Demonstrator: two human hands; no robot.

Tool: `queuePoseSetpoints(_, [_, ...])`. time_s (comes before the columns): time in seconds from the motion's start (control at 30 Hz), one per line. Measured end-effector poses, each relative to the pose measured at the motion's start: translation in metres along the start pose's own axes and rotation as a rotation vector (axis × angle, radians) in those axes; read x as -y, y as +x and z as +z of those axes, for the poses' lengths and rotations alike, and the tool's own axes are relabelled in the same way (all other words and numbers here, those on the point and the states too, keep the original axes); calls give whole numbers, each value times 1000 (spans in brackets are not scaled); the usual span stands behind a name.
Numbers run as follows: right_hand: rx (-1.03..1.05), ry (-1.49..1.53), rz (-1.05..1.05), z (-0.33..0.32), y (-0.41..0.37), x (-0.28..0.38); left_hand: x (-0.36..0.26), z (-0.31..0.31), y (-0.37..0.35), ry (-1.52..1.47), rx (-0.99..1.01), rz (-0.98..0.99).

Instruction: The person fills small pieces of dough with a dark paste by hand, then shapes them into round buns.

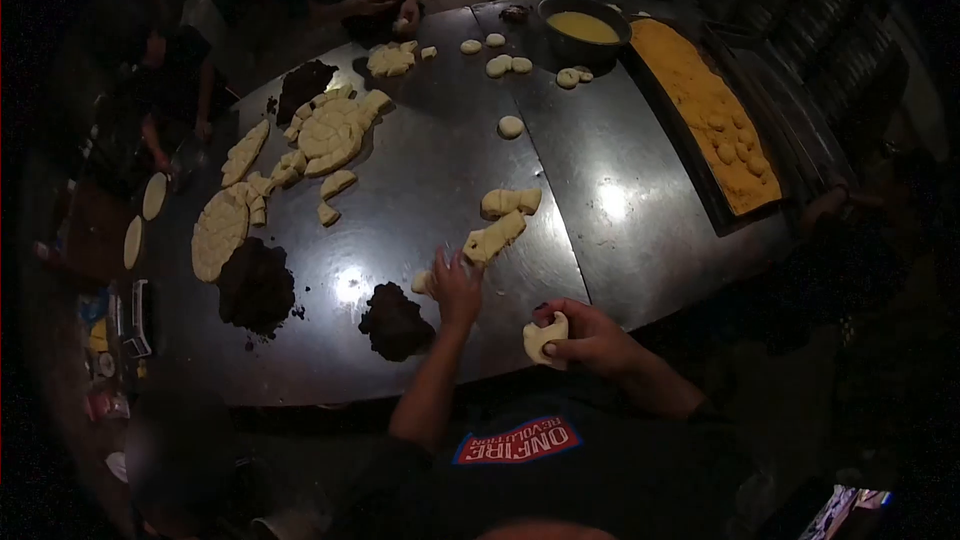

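Observation:
My left hand reaches over the steel table with fingers apart, its fingertips right at the near end of a dough strip. A small lump of dough lies against the outer side of this hand. Behind the strip sits another piece of dough. Near the table's front edge, my right hand grips a flattened piece of dough between thumb and fingers; a dark smudge shows at a fingertip. Left of my left forearm is a heap of dark brown filling.
Cut dough slabs and another dark heap cover the left side of the metal table. Round dough balls lie farther back, near a bowl of yellow liquid. A tray of orange-yellow crumbs lines the right. Other people work opposite.

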State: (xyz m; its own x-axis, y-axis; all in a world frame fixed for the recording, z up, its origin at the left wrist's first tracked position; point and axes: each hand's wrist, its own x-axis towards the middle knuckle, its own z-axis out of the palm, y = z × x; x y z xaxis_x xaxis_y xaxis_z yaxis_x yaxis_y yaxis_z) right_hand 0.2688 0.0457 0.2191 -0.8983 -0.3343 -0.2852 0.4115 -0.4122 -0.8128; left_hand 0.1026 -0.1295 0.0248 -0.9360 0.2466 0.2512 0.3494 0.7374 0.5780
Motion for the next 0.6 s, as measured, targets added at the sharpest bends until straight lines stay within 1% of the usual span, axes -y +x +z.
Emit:
queuePoseSetpoints(0.03, [-139,-35,-109,-1,8,-4,-12,-7,-3,-296,23,4])
queuePoseSetpoints(0.07, [-277,-66,-210,0,15,-7,-45,-36,-8,-686,161,-241])
queuePoseSetpoints(0.1, [-292,-77,-305,2,25,-9,-78,-52,-15,-1168,34,-400])
queuePoseSetpoints(0.13, [-275,-88,-303,3,36,-10,-93,-77,-18,-1171,12,-399])
queuePoseSetpoints(0.2, [-196,-468,-578,12,56,-13,-109,-112,-29,-1110,-41,-266])
queuePoseSetpoints(0.23, [-140,-766,-715,20,63,-7,-105,-114,-31,-1069,-210,-226])
queuePoseSetpoints(0.27, [-118,-770,-718,33,66,-4,-103,-126,-33,-1067,-233,-226])
queuePoseSetpoints(0.33, [-207,-1036,-902,63,73,-5,-108,-164,-35,-1015,-356,-149])
queuePoseSetpoints(0.37, [-308,-1111,-1058,75,81,-10,-121,-178,-35,-982,-504,-161])
queuePoseSetpoints(0.4, [-286,-1120,-1066,84,88,-18,-117,-180,-41,-986,-527,-161])
queuePoseSetpoints(0.47, [-391,-1121,-1177,102,95,-38,-100,-180,-57,-878,-566,-21])
queuePoseSetpoints(0.5, [-375,-1002,-1215,114,96,-45,-91,-179,-65,-861,-579,-50])
queuePoseSetpoints(0.53, [-360,-1008,-1215,124,92,-47,-83,-179,-73,-864,-592,-56])
queuePoseSetpoints(0.6, [-249,-1104,-1122,140,86,-48,-67,-181,-85,-1015,-574,-344])
